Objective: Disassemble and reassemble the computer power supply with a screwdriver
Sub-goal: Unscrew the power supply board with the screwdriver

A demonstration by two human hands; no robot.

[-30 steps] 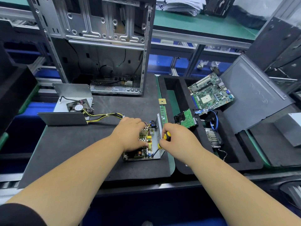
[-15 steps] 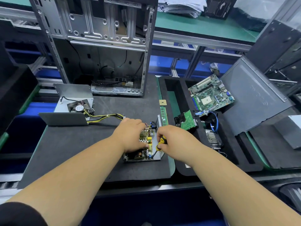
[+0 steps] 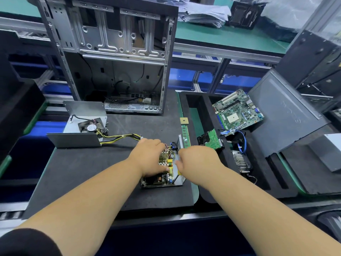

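An opened power supply (image 3: 162, 174) is seen on a dark mat (image 3: 88, 172) at the near edge of the table (image 3: 230, 34), its cover off and its board laid bare. Yellow and grey components, a copper-wound coil and small blue parts are packed on the board, which is seated in a shallow metal tray with a raised wall on the right. The left hand (image 3: 149, 157) is laid over the board's left side, fingers curled down onto the parts. The right hand (image 3: 197, 161) is closed beside the tray's right wall; a sliver of yellow is visible beneath it, but whether a screwdriver is gripped cannot be told, as the hand hides it.

The supply's metal cover (image 3: 73, 140) is stood well to the left, with a fan (image 3: 90, 127) and a yellow-black cable bundle (image 3: 121, 137) running toward the left hand. An empty case (image 3: 114, 52) is stood upright behind. A RAM stick (image 3: 185, 135) and a CPU (image 3: 184, 120) are laid just beyond the supply. In a foam tray (image 3: 203, 115) to the right, a motherboard (image 3: 238, 110) is propped against a grey side panel (image 3: 284, 115).
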